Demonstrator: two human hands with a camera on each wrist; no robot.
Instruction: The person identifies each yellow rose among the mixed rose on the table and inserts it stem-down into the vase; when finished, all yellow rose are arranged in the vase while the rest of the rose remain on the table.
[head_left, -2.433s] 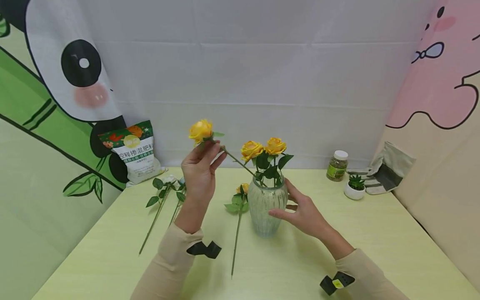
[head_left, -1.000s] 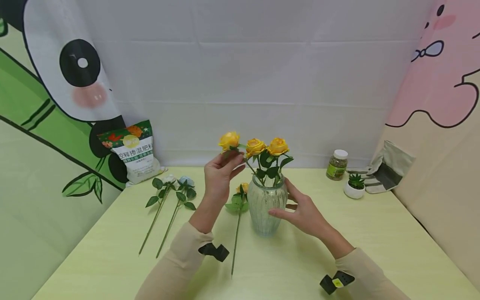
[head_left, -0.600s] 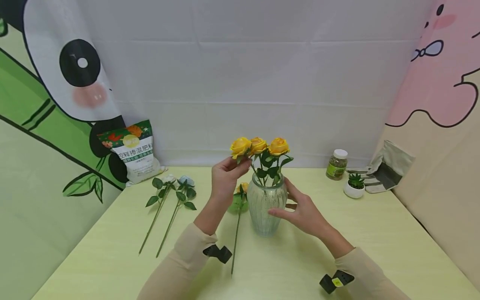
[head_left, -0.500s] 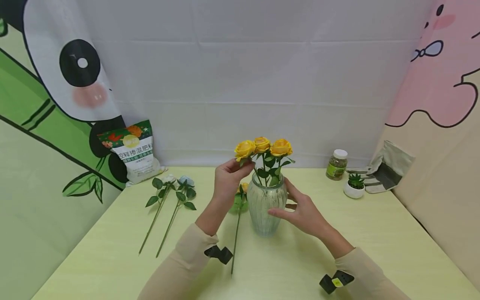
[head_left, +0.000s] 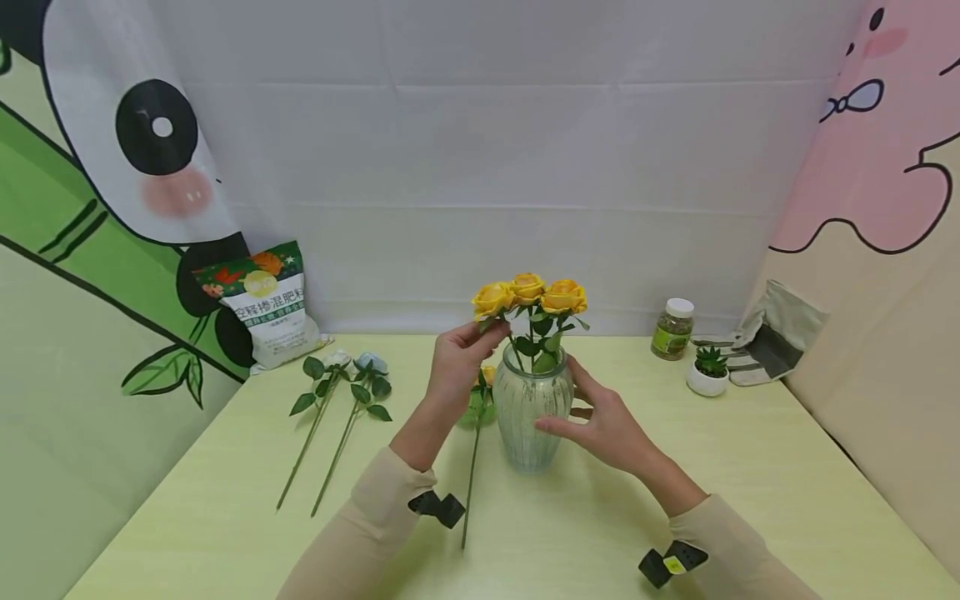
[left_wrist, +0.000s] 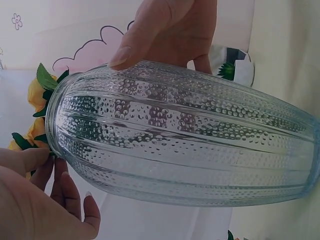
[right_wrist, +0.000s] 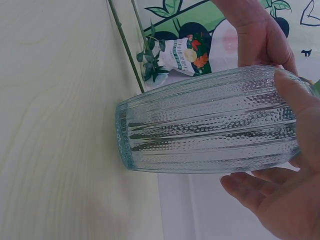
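Note:
A ribbed clear glass vase (head_left: 534, 421) stands upright on the table, holding yellow roses. My right hand (head_left: 613, 423) grips its right side, thumb across the front and fingers behind; the right wrist view shows this hand (right_wrist: 295, 195) around the vase's upper part. Just left of the rim, my left hand (head_left: 459, 358) pinches the leftmost yellow rose (head_left: 492, 300) by the stem below its bloom. Two more yellow roses, a middle one (head_left: 528, 287) and a right one (head_left: 564, 297), stand in the vase. In the left wrist view, the left fingertips (left_wrist: 42, 156) are beside the rim.
Another yellow rose (head_left: 472, 475) lies left of the vase, its bloom partly hidden. Farther left lie a white rose (head_left: 337, 360) and a pale blue rose (head_left: 371, 362). A fertilizer bag (head_left: 273, 312), a lidded jar (head_left: 672, 331), a potted succulent (head_left: 708, 372) and a grey pouch (head_left: 780, 333) stand behind.
My left hand has moved right and slightly down with its yellow rose, bringing the bloom beside the other two; the rose's stem is now more upright. The right hand stays on the vase.

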